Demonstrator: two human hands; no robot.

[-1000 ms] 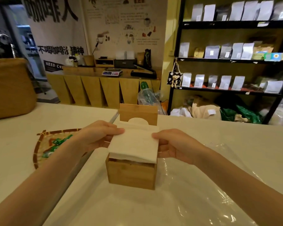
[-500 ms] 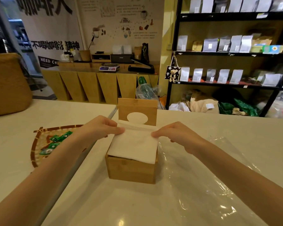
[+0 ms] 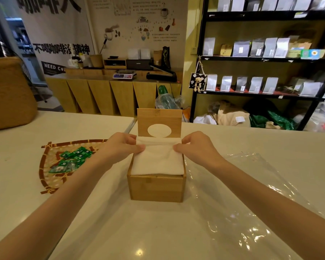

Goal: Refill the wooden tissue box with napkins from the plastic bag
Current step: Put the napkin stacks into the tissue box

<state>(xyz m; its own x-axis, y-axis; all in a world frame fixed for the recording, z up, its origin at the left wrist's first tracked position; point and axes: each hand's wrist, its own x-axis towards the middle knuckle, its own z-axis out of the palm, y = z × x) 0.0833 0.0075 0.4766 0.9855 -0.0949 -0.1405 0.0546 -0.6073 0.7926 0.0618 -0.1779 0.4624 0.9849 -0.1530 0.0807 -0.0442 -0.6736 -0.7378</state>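
Observation:
A wooden tissue box (image 3: 156, 188) stands on the white counter in front of me, its lid (image 3: 159, 117) with an oval hole tipped upright at the back. A stack of white napkins (image 3: 157, 162) sits in the box, its top level with the rim. My left hand (image 3: 120, 147) presses on the stack's far left corner, fingers and thumb pinched on the napkins. My right hand (image 3: 195, 147) does the same on the far right corner. A clear plastic bag (image 3: 251, 194) lies flat on the counter to the right of the box.
A woven bamboo tray (image 3: 51, 175) with several green wrapped candies (image 3: 73, 160) lies left of the box. A brown woven basket (image 3: 9, 94) stands at the far left. Beyond the counter are a wooden sideboard (image 3: 111, 91) and black shelves (image 3: 266, 59) of pouches.
The napkin stack has gone from tilted above the rim down into the box. Both hands have shifted from the stack's sides to its far corners, and the lid's oval hole now shows.

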